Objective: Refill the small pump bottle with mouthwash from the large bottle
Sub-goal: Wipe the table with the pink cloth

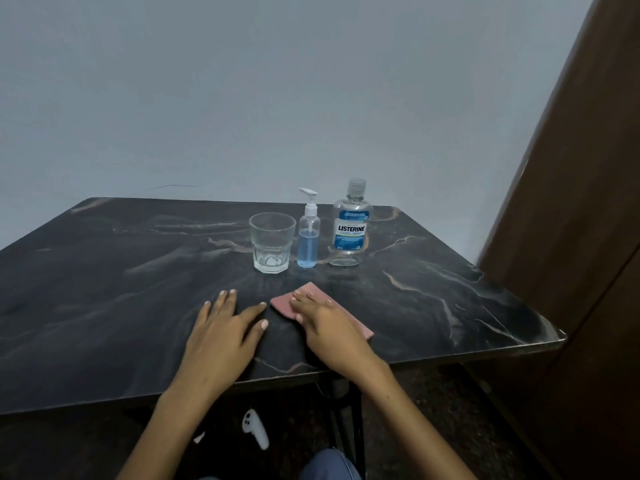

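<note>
The small clear pump bottle (308, 237) stands upright with its white pump on and is roughly half full of blue liquid. Right of it stands the large Listerine bottle (349, 226), capped and looking nearly empty. My left hand (225, 327) lies flat on the table, fingers spread, holding nothing. My right hand (322, 320) rests palm down on a folded pink cloth (313, 296) in front of the bottles, fingers extended.
A clear drinking glass (272, 242) stands left of the pump bottle. The dark marble table (121, 271) meets a grey wall behind; a brown wooden panel (571, 202) rises at the right. A white controller (254, 427) lies on the floor under the table.
</note>
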{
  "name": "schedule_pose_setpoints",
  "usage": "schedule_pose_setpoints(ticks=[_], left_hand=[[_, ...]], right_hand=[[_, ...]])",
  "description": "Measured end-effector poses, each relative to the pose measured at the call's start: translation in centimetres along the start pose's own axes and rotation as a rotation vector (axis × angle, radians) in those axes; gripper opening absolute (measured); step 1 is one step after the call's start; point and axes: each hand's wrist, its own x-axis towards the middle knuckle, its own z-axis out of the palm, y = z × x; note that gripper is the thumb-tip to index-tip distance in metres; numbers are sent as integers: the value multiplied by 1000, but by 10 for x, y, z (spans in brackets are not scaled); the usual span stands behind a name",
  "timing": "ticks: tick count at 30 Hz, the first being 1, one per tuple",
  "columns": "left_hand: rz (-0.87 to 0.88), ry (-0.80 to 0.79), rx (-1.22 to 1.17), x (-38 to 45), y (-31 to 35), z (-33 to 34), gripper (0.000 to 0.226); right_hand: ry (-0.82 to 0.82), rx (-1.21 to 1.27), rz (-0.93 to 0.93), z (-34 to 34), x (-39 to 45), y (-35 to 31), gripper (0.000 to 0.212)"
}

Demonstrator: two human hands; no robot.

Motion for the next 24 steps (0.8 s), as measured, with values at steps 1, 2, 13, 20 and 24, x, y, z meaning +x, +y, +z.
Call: schedule_pose_setpoints(ticks=[1,2,13,20,24], left_hand=[[2,6,-15,-1,-1,0,44],[7,14,-21,-2,-2,1,44],[16,-9,-44,-5,-11,-2,45],[-97,16,-22,-17,-62,-27,44],[-110,33,-39,-22,-74,-31,43]], right_hand=[[8,3,-21,-2,-9,4,36],[22,7,-25,-4,-17,9,37],[84,-63,310,-12,24,12,36],[4,-14,121,34,30,-67,44],[-13,-6,-43,29,0,-62,42]])
